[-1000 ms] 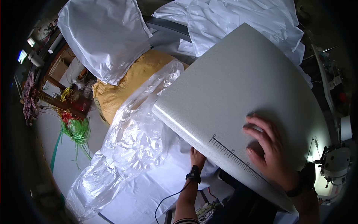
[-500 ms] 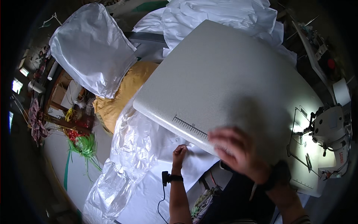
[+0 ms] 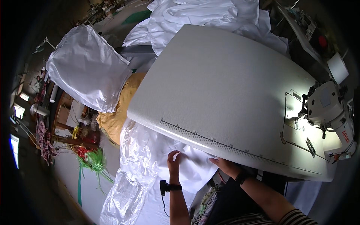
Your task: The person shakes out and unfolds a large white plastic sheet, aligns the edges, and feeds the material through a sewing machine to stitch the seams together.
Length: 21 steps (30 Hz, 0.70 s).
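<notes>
White, shiny sheet material [image 3: 193, 159] hangs below the front edge of a pale sewing table [image 3: 221, 93]. My left hand [image 3: 173, 163] is over this material, with curved fingers and a small gap between thumb and fingertips. Just under the table edge, my right hand [image 3: 227, 167] is at the right border of the white material and pinches it; some of its fingers are hidden. A sewing machine head [image 3: 326, 107] with a bright lamp stands at the table's right end.
A ruler scale runs along the table's front edge. At the left are a white sack [image 3: 88, 67], a yellow-brown bundle [image 3: 129, 101] and green plastic strands [image 3: 93, 161]. More white material [image 3: 202, 18] is heaped behind the table.
My right hand has moved down off the tabletop to the border of the white material under the edge. The fingers of my left hand have loosened. The view has shifted.
</notes>
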Tool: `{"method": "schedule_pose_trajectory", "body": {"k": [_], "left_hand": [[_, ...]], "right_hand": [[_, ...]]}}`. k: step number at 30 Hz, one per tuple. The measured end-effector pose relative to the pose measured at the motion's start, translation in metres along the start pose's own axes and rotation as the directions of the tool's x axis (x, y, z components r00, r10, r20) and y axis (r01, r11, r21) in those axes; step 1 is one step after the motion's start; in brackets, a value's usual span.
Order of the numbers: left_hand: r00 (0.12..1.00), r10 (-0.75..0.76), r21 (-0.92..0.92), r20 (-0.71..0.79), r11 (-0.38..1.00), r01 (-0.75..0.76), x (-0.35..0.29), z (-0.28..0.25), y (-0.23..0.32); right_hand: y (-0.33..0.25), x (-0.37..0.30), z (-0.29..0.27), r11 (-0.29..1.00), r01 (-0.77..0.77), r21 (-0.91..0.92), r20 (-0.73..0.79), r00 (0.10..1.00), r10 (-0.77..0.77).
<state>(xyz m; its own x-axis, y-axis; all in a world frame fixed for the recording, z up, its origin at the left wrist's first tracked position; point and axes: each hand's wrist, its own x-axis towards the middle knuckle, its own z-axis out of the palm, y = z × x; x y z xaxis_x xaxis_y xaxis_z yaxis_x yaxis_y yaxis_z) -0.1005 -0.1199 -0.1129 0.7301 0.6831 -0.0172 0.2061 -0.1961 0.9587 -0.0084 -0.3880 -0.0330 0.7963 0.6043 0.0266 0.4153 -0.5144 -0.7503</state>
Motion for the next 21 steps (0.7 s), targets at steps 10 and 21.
{"method": "schedule_pose_trajectory", "body": {"k": [10, 21], "left_hand": [[0.960, 0.150, 0.067, 0.235, 0.983, -0.170, -0.096, 0.067, 0.017], [0.934, -0.300, -0.579, 0.192, 0.734, 0.355, -0.107, 0.025, 0.044]], "right_hand": [[-0.001, -0.007, 0.005, 0.989, -0.012, -0.146, 0.097, 0.995, 0.027], [0.077, -0.031, 0.014, 0.914, 0.086, -0.396, -0.217, 0.959, -0.184]]}}
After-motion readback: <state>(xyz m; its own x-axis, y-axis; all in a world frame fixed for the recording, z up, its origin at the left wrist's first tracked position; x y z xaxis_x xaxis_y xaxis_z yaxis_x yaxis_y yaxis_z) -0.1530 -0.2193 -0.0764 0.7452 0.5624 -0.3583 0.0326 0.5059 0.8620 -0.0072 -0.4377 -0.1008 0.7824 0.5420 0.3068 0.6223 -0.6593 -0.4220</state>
